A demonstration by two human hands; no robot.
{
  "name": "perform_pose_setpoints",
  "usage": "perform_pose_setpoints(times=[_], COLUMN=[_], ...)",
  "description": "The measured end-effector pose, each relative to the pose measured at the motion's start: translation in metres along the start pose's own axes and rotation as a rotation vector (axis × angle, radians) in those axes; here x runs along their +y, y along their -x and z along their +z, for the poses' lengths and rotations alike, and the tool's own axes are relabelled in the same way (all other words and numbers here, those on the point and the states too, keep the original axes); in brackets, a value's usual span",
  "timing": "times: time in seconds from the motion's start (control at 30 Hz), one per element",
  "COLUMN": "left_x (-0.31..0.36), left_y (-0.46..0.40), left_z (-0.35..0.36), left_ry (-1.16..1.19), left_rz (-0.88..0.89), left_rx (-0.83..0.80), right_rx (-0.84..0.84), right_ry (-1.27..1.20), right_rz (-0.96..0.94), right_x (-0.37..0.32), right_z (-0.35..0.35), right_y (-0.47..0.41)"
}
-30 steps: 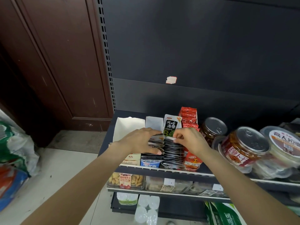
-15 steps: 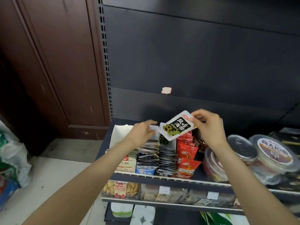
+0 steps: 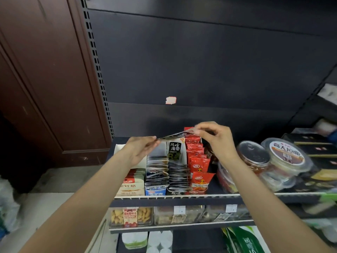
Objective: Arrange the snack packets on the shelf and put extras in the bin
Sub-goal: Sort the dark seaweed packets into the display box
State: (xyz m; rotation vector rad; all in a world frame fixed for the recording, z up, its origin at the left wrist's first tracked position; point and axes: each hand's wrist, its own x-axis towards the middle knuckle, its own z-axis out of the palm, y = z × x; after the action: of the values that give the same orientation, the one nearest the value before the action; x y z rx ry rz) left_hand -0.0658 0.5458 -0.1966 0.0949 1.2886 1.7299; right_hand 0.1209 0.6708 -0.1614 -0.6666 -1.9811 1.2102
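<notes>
A person's two hands hold one flat black-and-white foil snack packet [image 3: 172, 135] above a dark metal shop shelf [image 3: 175, 198]. The left hand [image 3: 140, 149] pinches the packet's near-left edge with fingers and thumb; the right hand [image 3: 217, 137] pinches its far-right edge between thumb and forefinger, the other fingers loosely curled. The packet lies nearly edge-on to the camera, stretched between both hands.

Directly beneath the hands, a row of matching black-and-white packets [image 3: 177, 172] stands on edge on the shelf, the rearmost one upright with its printed face showing. Just under the left hand sits a second row of grey-white packets [image 3: 157, 170], ending at the shelf's front lip in a blue-and-white packet [image 3: 155, 191]. Below the left wrist stand cream-and-red cardboard packets [image 3: 134, 181]. Under the right hand runs a row of red foil packets [image 3: 197, 159].

To the right of the right forearm, a clear round tub with a silver pull-tab lid [image 3: 254, 155] touches a clear round tub with a brown printed lid [image 3: 286, 156]. Below the forearms, a lower shelf carries a clear box of pale biscuits [image 3: 131, 216].
</notes>
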Motion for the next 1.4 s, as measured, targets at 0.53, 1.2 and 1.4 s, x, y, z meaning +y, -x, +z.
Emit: perform_pose_setpoints(times=[0.53,1.2,1.4], left_x=[-0.010,-0.006,-0.009], left_y=[0.016,0.004,-0.009], left_z=[-0.001,-0.014,-0.011], left_ry=[-0.602,-0.418,-0.530], left_rz=[0.577,0.304,0.258], left_rx=[-0.173,-0.258,-0.202], right_rx=[0.043,-0.013,0.077], right_ry=[-0.362,-0.211,0.288], right_rz=[0.198,0.167,-0.034], right_x=[0.022,0.017,0.018], right_z=[-0.006,-0.008,-0.008], right_y=[0.022,0.009,-0.012])
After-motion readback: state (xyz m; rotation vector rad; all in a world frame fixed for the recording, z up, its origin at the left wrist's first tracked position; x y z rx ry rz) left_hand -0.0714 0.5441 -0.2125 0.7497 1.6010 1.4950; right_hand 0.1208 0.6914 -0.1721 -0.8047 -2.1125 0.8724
